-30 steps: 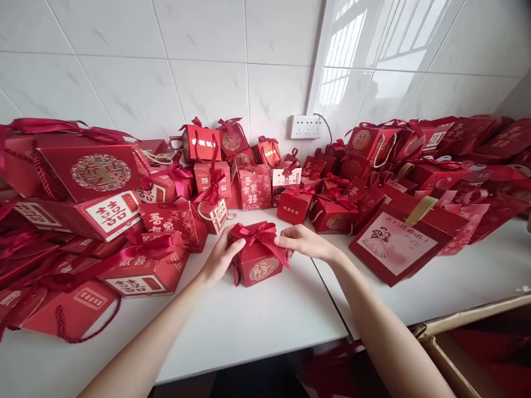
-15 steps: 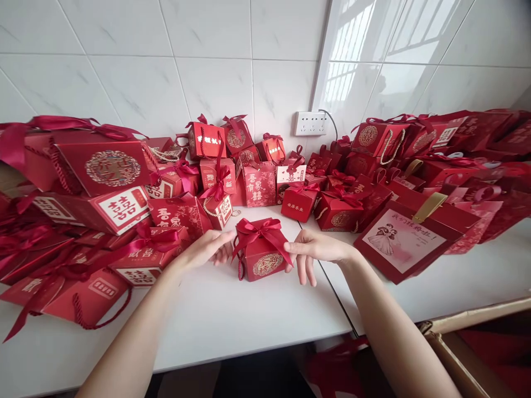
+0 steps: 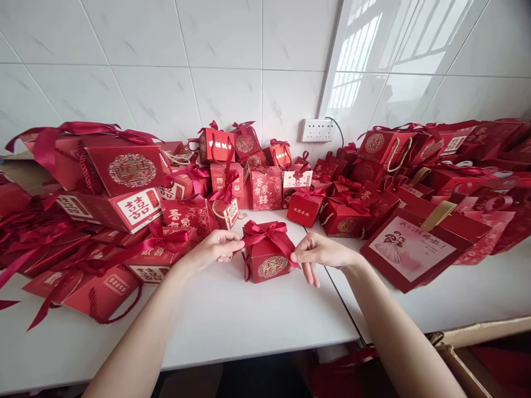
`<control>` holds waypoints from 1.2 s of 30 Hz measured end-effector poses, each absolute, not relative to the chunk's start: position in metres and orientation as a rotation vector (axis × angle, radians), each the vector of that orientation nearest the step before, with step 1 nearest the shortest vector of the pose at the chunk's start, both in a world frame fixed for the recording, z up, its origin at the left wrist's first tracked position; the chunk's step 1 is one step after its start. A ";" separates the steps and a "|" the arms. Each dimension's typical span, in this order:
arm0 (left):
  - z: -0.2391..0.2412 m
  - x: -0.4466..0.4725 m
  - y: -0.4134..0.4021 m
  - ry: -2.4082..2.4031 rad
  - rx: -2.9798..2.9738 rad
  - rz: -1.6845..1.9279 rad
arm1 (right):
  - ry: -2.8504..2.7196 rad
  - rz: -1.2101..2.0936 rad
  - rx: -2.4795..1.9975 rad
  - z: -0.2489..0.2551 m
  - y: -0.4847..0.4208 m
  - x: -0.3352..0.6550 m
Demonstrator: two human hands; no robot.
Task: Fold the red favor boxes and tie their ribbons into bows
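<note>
A small red gift box [image 3: 271,268] with a round gold emblem stands upright on the white table [image 3: 249,320] in front of me. On its top sits a bow of dark red ribbon [image 3: 265,231]. My left hand [image 3: 222,246] pinches the ribbon at the bow's left side. With thumb and forefinger my right hand [image 3: 317,255] grips the ribbon tail that hangs at the box's right front; its other fingers hang loosely. A twisted red cord shows at the box's left side.
Red gift boxes with ribbons [image 3: 136,171] are piled on the left, more [image 3: 390,146] on the right. Further boxes line the tiled wall under a power strip [image 3: 318,130]. A bag with a couple's drawing [image 3: 409,246] stands at right. An open cardboard box [image 3: 468,337] is low right.
My left hand has closed on the ribbon at the bow's left side; its fingers were beside it before. My right hand keeps its pinch. The whole view has shifted slightly.
</note>
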State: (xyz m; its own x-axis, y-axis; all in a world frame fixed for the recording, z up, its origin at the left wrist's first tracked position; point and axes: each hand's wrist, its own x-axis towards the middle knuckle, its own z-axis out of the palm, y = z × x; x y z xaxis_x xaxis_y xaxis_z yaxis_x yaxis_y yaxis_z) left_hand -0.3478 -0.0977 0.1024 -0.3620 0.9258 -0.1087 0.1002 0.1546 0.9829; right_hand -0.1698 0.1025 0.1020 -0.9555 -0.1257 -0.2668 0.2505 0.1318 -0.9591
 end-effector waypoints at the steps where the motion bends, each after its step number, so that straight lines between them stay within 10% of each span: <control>1: 0.102 -0.348 -0.098 1.605 0.988 1.335 | 2.129 -1.911 0.112 0.101 0.103 -0.170; 11: 0.118 -0.366 -0.114 0.779 0.484 2.525 | 2.057 -3.400 0.254 0.108 0.137 -0.158; 36: 0.214 -0.312 -0.127 1.035 0.954 2.190 | 2.227 -2.916 -0.473 0.209 0.049 -0.205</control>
State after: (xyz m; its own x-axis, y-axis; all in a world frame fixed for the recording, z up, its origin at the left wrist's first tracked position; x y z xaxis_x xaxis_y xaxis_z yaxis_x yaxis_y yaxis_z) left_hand -0.3123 -0.1274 0.2142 -0.6088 0.7021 0.3693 -0.1606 -0.5650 0.8093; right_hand -0.2046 0.0485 0.2094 -0.8180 0.2755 0.5050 -0.5597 -0.1784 -0.8093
